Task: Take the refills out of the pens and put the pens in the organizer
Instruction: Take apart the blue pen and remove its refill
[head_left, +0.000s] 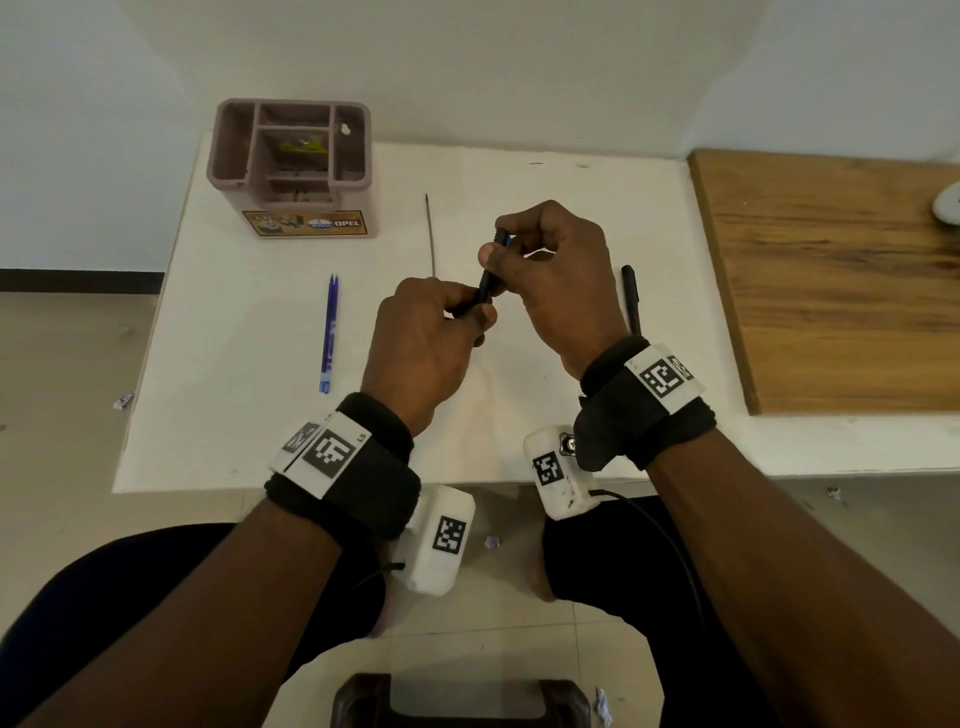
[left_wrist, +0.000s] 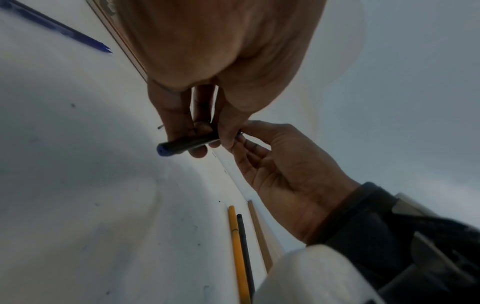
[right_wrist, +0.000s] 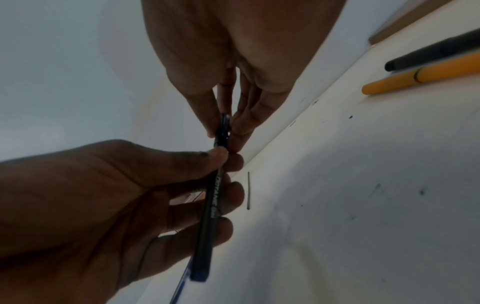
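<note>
Both hands hold one dark pen (head_left: 487, 283) above the middle of the white table (head_left: 249, 415). My left hand (head_left: 457, 312) grips its barrel (right_wrist: 207, 222), and my right hand (head_left: 506, 247) pinches its blue tip end (right_wrist: 224, 125). The pen's blue back end (left_wrist: 163, 150) sticks out past the left fingers. Two blue refills (head_left: 329, 332) lie side by side to the left. A thin dark refill (head_left: 430, 236) lies ahead of the hands. A black pen (head_left: 631, 299) lies by the right wrist, with an orange pen (left_wrist: 237, 251) beside it. The brown organizer (head_left: 293, 166) stands at the far left.
A wooden board (head_left: 841, 280) covers the table's right side, with a pale object (head_left: 948, 202) at its far edge. A wall stands right behind the table. Scraps of paper (head_left: 123, 400) lie on the tiled floor. A dark stool (head_left: 462, 701) sits below, between my knees.
</note>
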